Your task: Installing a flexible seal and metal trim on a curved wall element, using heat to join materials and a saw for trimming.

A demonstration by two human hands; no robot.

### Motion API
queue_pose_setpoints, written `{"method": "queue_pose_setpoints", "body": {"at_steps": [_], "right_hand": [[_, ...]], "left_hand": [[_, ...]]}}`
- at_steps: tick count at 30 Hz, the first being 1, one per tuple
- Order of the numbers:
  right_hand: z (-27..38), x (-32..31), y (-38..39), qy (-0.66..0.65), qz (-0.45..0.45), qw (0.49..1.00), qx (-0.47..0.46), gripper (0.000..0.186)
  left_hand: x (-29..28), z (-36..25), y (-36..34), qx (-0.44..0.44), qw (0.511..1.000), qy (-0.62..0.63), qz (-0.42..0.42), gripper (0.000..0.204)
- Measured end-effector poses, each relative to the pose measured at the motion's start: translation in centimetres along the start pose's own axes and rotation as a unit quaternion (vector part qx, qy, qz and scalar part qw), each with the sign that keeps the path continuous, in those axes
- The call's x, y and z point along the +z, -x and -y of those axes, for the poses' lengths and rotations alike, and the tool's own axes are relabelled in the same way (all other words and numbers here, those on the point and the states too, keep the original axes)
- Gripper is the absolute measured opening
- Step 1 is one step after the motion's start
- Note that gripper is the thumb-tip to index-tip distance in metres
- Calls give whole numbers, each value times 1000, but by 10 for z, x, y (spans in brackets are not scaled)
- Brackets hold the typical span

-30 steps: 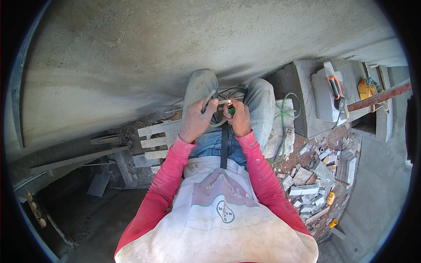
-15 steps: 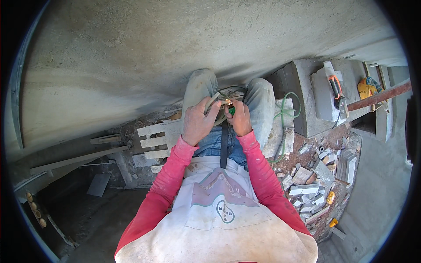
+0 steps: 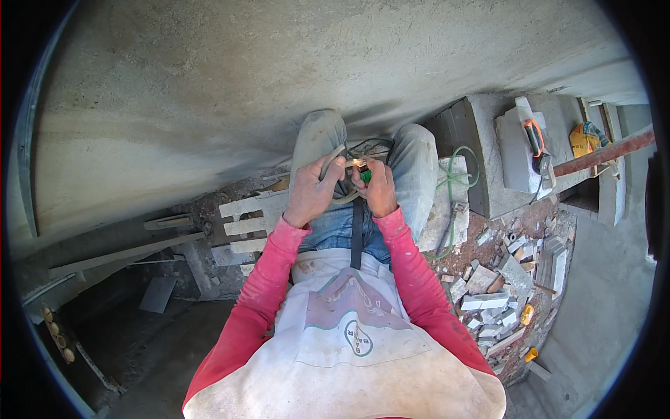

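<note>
**Both hands close on the cable end, between my knees**

Since a moment ago my left hand [image 3: 312, 192] has curled tighter round the pale cable [image 3: 333, 162] and lifted its loop a little; the right hand [image 3: 379, 190] has barely shifted. Left fingers are clenched around the cable, which bends up over my knuckles and down again. Right fingers are pinched on a small green-handled tool [image 3: 365, 176], its tip at the cable's end, where something coppery shows [image 3: 358, 163]. All of it sits just above my jeans, between my knees, close to the grey plastered wall [image 3: 293, 63].

To do this well, I judge I should hold the cable steady with the left hand, close behind the end, and let only the right hand work in short, light motions, so the tip does not slip toward my left thumb. Whether the tool is cutting or only gripping, I cannot tell.

Room is tight ahead: the wall stands just past my knees. On my right is a concrete block [image 3: 488, 153] with a trowel [image 3: 530, 133] on it, and below it broken brick rubble [image 3: 502, 293]. On my left lie pale wooden slats [image 3: 244, 223]. Elbows are free to draw back toward my body.
</note>
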State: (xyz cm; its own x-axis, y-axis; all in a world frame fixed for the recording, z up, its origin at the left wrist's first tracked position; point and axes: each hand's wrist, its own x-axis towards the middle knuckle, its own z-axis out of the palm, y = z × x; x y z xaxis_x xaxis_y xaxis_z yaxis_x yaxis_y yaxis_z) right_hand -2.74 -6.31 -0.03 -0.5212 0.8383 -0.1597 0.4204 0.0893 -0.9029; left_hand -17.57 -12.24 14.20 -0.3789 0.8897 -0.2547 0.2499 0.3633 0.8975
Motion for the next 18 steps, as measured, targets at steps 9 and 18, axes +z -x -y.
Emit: {"method": "queue_pose_setpoints", "body": {"at_steps": [9, 18], "right_hand": [[30, -11, 1, -113, 13, 993, -28, 44], [42, -3, 3, -215, -57, 975, -1, 42]], "left_hand": [[-4, 10, -2, -64, 984, 154, 68, 44], [-6, 7, -5, -95, 972, 196, 91, 46]]}}
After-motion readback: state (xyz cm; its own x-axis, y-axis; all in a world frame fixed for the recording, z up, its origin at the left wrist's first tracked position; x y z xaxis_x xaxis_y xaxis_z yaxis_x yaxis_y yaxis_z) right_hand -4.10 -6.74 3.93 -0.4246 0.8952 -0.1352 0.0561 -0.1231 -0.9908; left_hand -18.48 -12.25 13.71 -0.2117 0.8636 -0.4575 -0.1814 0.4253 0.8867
